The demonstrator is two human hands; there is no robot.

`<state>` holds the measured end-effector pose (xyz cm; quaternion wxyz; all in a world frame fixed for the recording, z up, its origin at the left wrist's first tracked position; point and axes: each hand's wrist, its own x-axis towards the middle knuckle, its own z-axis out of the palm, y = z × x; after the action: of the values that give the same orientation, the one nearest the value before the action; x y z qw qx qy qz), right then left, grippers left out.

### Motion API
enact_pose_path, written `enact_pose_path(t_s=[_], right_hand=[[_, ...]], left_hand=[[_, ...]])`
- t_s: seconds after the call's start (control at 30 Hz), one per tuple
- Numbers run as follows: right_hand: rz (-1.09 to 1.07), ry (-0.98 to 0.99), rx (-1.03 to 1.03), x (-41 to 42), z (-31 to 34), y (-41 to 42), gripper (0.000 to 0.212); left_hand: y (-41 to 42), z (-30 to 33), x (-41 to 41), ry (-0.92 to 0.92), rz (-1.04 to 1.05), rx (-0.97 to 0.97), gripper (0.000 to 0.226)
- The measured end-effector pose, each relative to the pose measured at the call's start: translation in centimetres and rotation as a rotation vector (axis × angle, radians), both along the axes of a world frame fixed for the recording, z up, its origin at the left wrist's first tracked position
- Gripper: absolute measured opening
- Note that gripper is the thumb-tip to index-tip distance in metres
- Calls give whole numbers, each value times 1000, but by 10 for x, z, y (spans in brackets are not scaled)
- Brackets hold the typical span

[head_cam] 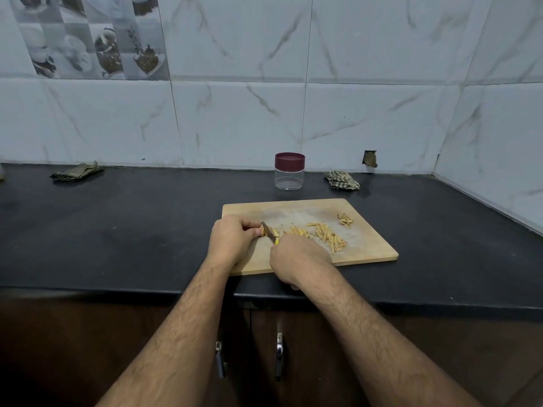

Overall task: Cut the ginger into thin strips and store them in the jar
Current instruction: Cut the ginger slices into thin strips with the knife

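Note:
A wooden cutting board lies on the black counter. My left hand pinches a small piece of ginger at the board's left side. My right hand grips a small knife with a yellow handle, its blade set against the ginger. Thin ginger strips lie spread across the board's middle, and a small heap of peel sits toward its far right. A clear jar with a maroon lid on it stands behind the board near the wall.
A crumpled checked cloth lies right of the jar, and a folded cloth lies far left by the wall. The black counter ends at a tiled wall behind and on the right. Cabinet handles hang below the counter's front edge.

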<state>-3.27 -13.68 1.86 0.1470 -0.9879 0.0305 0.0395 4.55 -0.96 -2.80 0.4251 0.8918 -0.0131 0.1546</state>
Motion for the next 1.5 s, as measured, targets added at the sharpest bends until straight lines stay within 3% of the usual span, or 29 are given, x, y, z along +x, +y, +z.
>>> enact_pose_path(t_s=[0.4,1.5], right_hand=[[0,-70,-52,-1,0,3,28],[58,51,-187,-4,11,13,33]], left_hand=[[0,1,-2,-18,-23,64,11],[-2,2,-1,9,6,62,13]])
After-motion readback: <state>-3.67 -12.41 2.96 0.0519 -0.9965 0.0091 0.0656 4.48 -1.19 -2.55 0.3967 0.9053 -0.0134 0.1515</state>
